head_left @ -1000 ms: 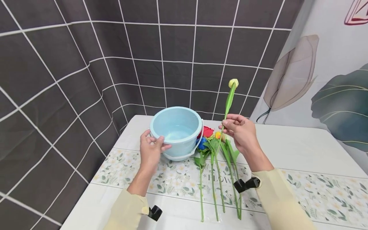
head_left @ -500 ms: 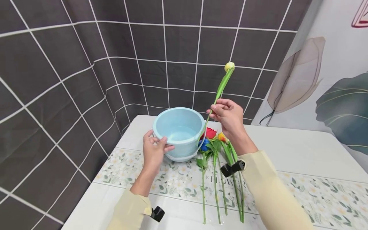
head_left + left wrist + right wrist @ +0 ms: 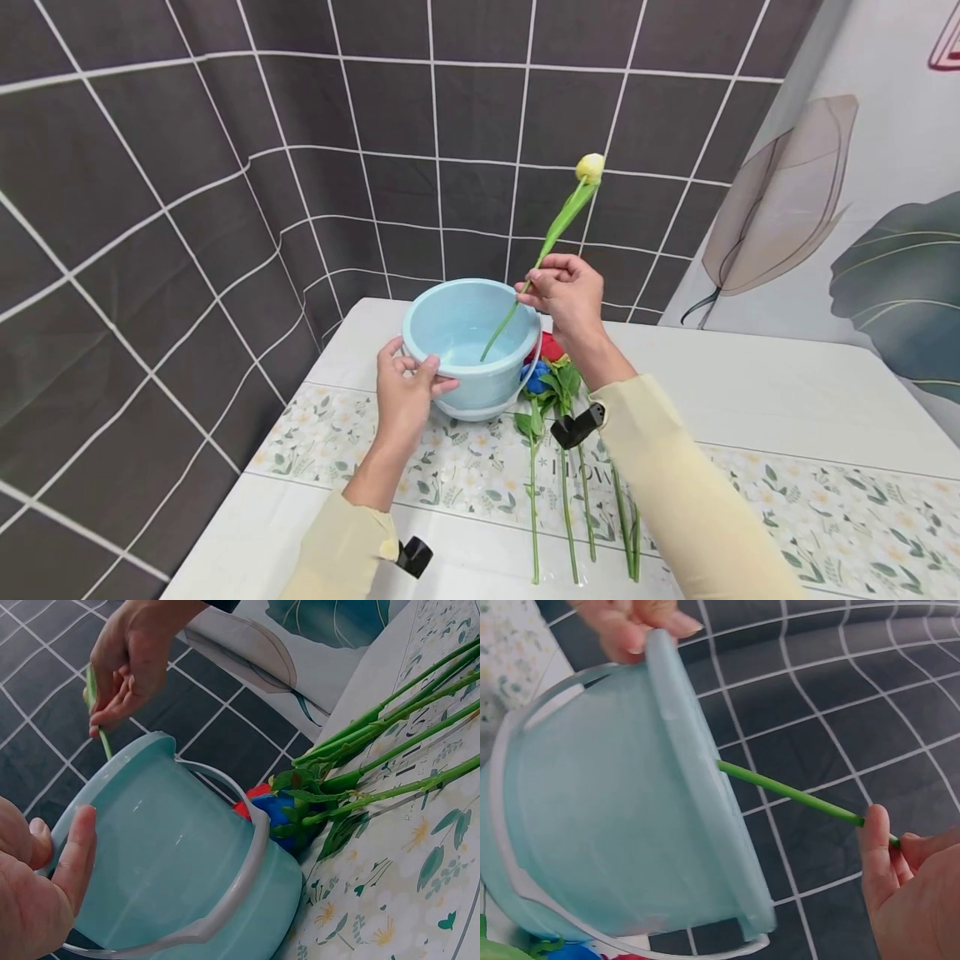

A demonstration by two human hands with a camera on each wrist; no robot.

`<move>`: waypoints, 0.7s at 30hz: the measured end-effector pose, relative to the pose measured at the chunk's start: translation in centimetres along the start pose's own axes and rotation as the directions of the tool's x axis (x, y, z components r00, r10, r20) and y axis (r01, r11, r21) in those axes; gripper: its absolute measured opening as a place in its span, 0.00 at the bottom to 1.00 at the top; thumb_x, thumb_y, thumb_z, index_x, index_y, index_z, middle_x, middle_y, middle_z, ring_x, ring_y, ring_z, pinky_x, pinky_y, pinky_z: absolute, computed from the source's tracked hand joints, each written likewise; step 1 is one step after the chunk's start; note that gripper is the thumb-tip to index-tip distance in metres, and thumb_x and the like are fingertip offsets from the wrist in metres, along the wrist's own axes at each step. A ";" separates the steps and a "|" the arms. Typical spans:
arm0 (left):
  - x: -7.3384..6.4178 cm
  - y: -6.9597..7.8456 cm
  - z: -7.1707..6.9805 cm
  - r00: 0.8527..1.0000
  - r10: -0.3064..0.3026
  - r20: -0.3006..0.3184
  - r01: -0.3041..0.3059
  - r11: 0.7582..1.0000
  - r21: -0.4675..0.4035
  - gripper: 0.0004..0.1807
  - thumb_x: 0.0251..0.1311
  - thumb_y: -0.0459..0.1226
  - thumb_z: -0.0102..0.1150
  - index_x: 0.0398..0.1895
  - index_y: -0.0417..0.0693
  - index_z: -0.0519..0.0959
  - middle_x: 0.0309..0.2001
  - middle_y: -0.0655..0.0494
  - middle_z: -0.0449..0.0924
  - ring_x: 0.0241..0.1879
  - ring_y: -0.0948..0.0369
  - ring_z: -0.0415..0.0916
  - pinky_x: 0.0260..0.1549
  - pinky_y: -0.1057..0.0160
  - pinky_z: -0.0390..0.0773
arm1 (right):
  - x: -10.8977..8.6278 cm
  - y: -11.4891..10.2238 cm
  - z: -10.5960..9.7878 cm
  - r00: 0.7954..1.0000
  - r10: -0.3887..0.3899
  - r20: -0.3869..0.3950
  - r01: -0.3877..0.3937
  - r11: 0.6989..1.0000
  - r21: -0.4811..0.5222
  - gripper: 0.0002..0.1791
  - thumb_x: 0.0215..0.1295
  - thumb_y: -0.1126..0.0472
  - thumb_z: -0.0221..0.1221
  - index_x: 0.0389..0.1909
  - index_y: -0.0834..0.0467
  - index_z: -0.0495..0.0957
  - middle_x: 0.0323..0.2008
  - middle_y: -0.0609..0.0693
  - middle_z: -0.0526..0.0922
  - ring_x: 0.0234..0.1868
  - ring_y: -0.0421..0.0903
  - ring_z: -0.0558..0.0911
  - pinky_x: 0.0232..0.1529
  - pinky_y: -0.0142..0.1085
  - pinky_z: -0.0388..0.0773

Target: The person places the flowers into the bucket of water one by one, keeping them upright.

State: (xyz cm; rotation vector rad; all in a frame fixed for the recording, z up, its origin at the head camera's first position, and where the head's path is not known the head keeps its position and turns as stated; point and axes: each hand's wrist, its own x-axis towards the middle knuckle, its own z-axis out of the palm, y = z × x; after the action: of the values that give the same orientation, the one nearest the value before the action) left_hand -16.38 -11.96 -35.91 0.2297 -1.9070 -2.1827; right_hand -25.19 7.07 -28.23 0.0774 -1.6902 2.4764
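A light blue bucket with a pale handle stands on the table. My left hand grips its rim at the left front, thumb over the edge. Between thumb and fingers, my right hand pinches the green stem of a yellow tulip. The bloom points up and to the right. The stem's lower end reaches down inside the bucket's mouth. In the right wrist view the green stem passes behind the rim, so its tip is hidden there.
Beside the bucket lie several long-stemmed flowers, among them a red bloom and a blue bloom, stems toward me. Under them runs a floral-printed table cover. A dark wall with white grid lines rises behind and at the left.
My right hand has moved left with the tulip, bringing the stem from beside the bucket over the rim and into its mouth. My left hand keeps its grip on the rim.
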 end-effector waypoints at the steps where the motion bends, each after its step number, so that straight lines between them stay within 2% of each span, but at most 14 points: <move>1: 0.0 0.0 0.0 1.000 -0.002 -0.001 0.002 1.000 -0.003 0.35 0.70 0.31 0.48 0.73 0.47 0.43 0.42 0.45 0.64 0.30 0.57 0.84 0.40 0.64 0.84 | 0.0 0.2 0.2 1.000 0.014 0.012 -0.014 1.000 -0.019 0.09 0.63 0.79 0.55 0.41 0.67 0.70 0.27 0.57 0.78 0.25 0.47 0.85 0.31 0.36 0.86; 8: -0.1 0.0 0.0 1.000 -0.004 0.001 0.004 1.000 0.005 0.35 0.70 0.31 0.48 0.73 0.47 0.43 0.43 0.44 0.64 0.31 0.56 0.84 0.40 0.64 0.84 | -0.3 1.3 1.2 0.990 0.108 0.088 -0.091 0.981 -0.174 0.12 0.66 0.76 0.54 0.49 0.72 0.70 0.31 0.57 0.78 0.27 0.47 0.85 0.35 0.40 0.86; 12: 0.0 0.0 -0.1 1.000 -0.012 0.000 0.012 1.000 0.001 0.35 0.70 0.31 0.48 0.73 0.47 0.43 0.43 0.44 0.63 0.31 0.56 0.84 0.40 0.64 0.84 | -0.4 1.8 1.7 0.980 0.166 0.110 -0.138 0.964 -0.228 0.13 0.67 0.73 0.55 0.51 0.72 0.71 0.32 0.57 0.79 0.29 0.48 0.85 0.36 0.41 0.86; 18: 0.0 0.0 0.0 1.000 -0.020 -0.003 0.020 1.000 -0.006 0.35 0.70 0.31 0.48 0.74 0.47 0.43 0.43 0.45 0.62 0.33 0.55 0.84 0.40 0.63 0.85 | -0.4 2.5 2.1 0.955 0.260 0.145 -0.210 0.934 -0.290 0.15 0.70 0.67 0.54 0.54 0.70 0.72 0.37 0.65 0.79 0.32 0.52 0.86 0.40 0.43 0.86; 21: 0.0 0.1 -0.1 1.000 -0.027 -0.004 0.027 1.000 0.000 0.35 0.70 0.31 0.48 0.74 0.48 0.43 0.43 0.45 0.62 0.34 0.54 0.84 0.40 0.64 0.84 | -0.3 2.8 2.2 0.937 0.310 0.158 -0.246 0.911 -0.331 0.15 0.71 0.66 0.54 0.54 0.69 0.73 0.38 0.64 0.77 0.32 0.51 0.86 0.43 0.44 0.85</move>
State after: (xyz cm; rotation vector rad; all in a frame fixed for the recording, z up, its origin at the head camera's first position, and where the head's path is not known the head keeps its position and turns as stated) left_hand -16.33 -12.04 -35.86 0.2614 -1.9124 -2.1979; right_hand -25.36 3.95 -30.04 0.0655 -2.3067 2.4263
